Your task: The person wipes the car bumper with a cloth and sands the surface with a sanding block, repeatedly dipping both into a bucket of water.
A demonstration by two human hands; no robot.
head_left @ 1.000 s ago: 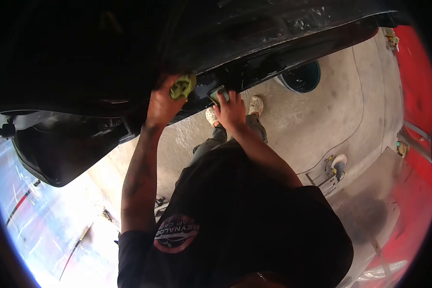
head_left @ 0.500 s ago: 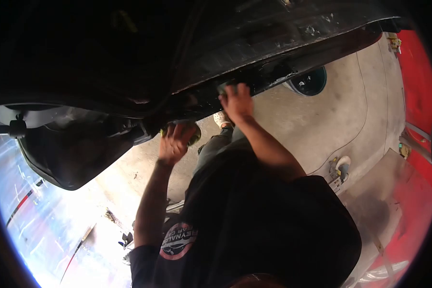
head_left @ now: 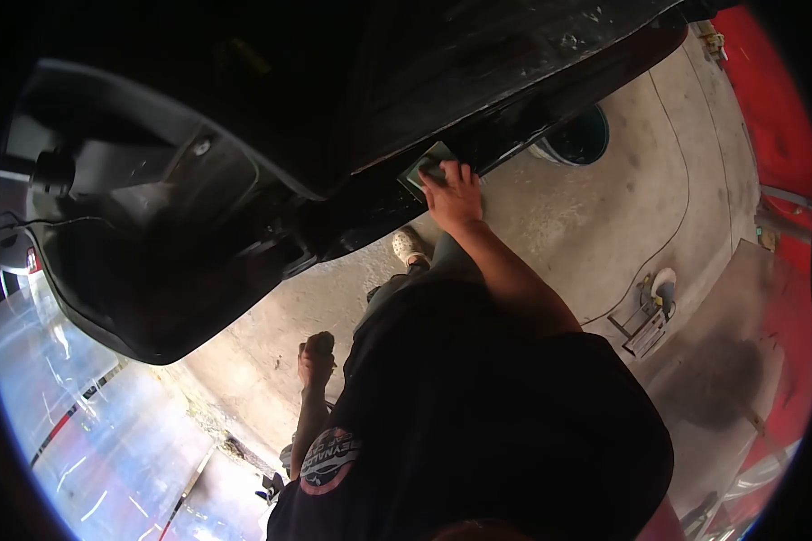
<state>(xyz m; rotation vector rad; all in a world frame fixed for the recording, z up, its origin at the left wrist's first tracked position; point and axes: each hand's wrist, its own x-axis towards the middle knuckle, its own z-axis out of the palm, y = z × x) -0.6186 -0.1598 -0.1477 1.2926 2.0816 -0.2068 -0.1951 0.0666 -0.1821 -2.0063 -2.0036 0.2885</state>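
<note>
My right hand (head_left: 458,197) presses a greyish-green square of sandpaper (head_left: 429,168) flat against the lower edge of a black car body panel (head_left: 514,122). Its fingers lie over the sheet's right part. Lower down and away from the panel, my left hand (head_left: 315,365) is closed around a dark, lumpy sponge (head_left: 319,343), which is in shadow and hard to make out. Under the panel's edge stands a dark bucket (head_left: 586,140), partly hidden by the panel.
A large black curved car part (head_left: 144,298) juts out at the left. My light clog (head_left: 408,243) is on the concrete floor (head_left: 550,234). A cable (head_left: 681,207) runs across the floor at right, near a tool with a white round part (head_left: 664,284). Plastic sheeting (head_left: 72,406) hangs at lower left.
My left hand has dropped from the panel's edge down toward my body with the sponge. My right hand remains at the panel, with more of the sandpaper showing. The view has shifted slightly.
</note>
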